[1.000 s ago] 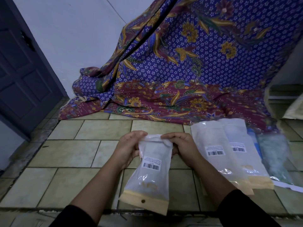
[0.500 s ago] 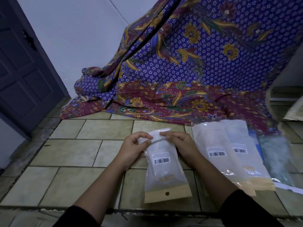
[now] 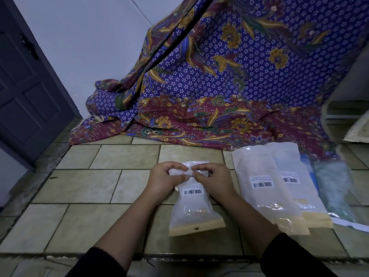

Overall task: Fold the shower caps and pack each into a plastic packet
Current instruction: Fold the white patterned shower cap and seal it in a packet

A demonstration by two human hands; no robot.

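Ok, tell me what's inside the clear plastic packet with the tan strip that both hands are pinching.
Through the clear plastic packet only something pale and whitish shows, likely a folded shower cap. The white barcode label, the left hand and the right hand cover its upper part.

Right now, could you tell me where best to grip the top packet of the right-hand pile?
Probably pinch the top packet by its stiff tan header strip, coming from the near side: it lies flat over the second packet, with that end free.

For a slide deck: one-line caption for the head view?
Left hand and right hand pinch the top of a barcoded plastic packet on the tiled floor, two more packets beside.
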